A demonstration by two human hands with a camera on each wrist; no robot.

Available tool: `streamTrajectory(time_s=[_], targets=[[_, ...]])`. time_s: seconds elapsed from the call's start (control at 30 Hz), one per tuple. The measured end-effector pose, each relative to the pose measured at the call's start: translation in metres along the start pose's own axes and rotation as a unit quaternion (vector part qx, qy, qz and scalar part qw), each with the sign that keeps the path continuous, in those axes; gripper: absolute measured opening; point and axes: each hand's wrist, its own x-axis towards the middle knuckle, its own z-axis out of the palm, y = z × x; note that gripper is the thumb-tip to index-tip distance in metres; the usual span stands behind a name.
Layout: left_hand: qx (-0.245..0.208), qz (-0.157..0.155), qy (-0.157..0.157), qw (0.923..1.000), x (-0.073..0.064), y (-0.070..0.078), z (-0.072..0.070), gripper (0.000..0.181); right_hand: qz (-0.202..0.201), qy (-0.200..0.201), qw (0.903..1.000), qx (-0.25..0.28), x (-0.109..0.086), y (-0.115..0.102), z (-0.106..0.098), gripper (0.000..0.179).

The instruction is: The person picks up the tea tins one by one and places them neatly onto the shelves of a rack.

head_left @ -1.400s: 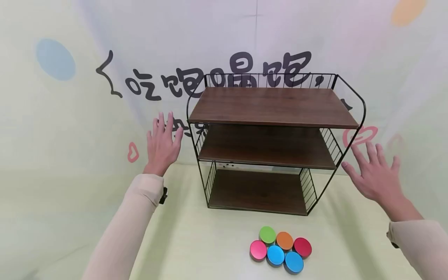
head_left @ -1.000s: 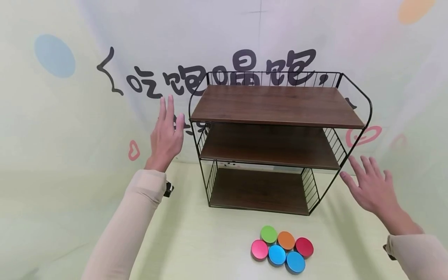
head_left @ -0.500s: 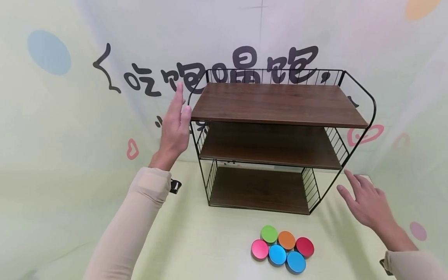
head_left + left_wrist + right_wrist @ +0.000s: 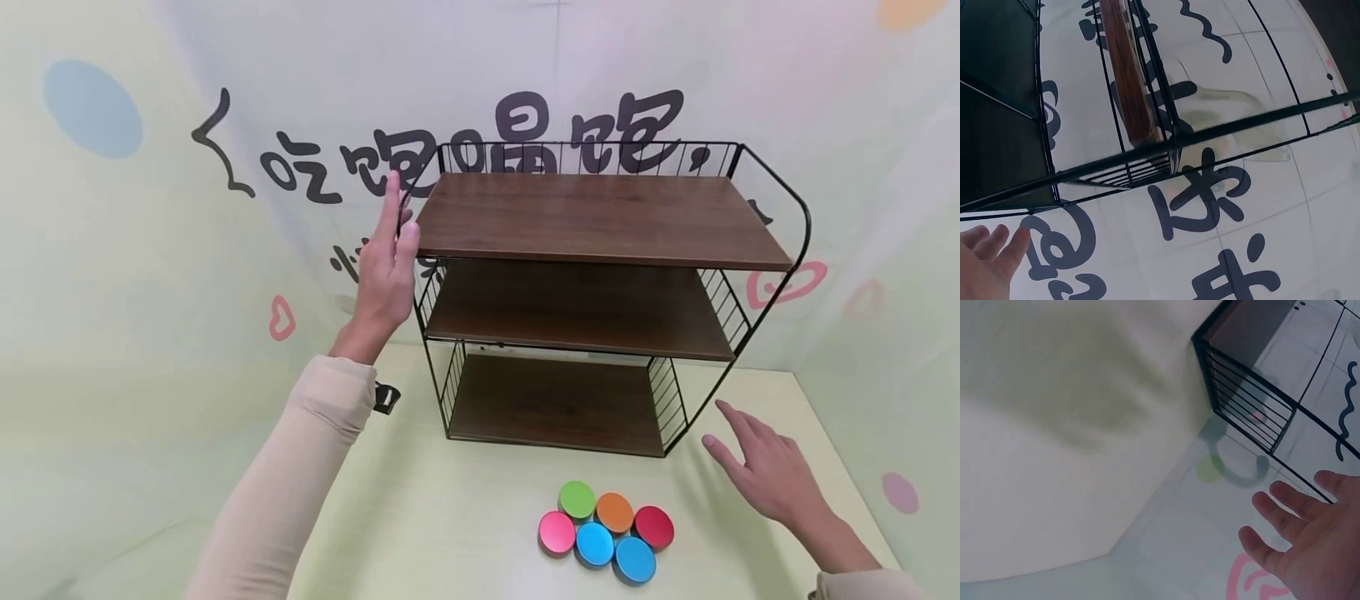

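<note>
A three-tier rack with a black wire frame and dark brown wooden shelves [image 4: 600, 217] stands at the back of the table. My left hand [image 4: 386, 279] is upright with straight fingers, right at the rack's upper left side, and overlaps the frame in the head view. The left wrist view shows its fingertips [image 4: 1016, 244] close to a black frame wire. My right hand [image 4: 772, 471] is in the air beside the lower right side of the rack, fingers loosely extended and holding nothing. In the right wrist view its spread fingers [image 4: 1279, 512] are near the side wires.
Several round, coloured lidded tins stand in a cluster before the rack, among them a green tin [image 4: 577, 500], an orange tin [image 4: 614, 512] and a dark red tin [image 4: 654, 527]. A printed cloth backdrop [image 4: 300, 75] with black characters hangs behind the pale table [image 4: 420, 517].
My left hand has moved right and up to the rack's upper left side, turning edge-on. My right hand has come down and left along the rack's right side. The tins stay put.
</note>
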Motion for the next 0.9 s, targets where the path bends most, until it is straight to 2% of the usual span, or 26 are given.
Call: streamTrajectory(time_s=[0.13,0.23,0.33,0.43,0.67,0.9], targets=[[-0.049,-0.008,0.009,0.9987,0.0,0.002,0.006,0.064,0.001,-0.006,1.0,0.004,-0.005,-0.004,0.009,0.062],[-0.086,0.0,0.022,0.996,-0.002,0.01,0.009,0.07,0.003,-0.008,0.9999,0.006,-0.01,-0.006,0.019,0.061],[-0.103,0.019,0.036,0.9939,-0.006,0.023,0.01,0.07,0.01,-0.02,0.9997,0.011,-0.016,-0.007,0.028,0.059],[-0.095,0.039,0.05,0.9934,-0.009,0.033,0.011,0.065,0.017,-0.031,0.9992,0.019,-0.021,-0.009,0.037,0.058],[-0.094,0.05,0.09,0.9902,-0.012,0.031,0.019,0.051,0.026,-0.066,0.9972,0.025,-0.03,-0.014,0.051,0.06],[-0.119,0.087,0.11,0.983,-0.011,0.023,0.026,0.048,0.025,-0.089,0.9946,0.047,-0.039,-0.018,0.062,0.059]])
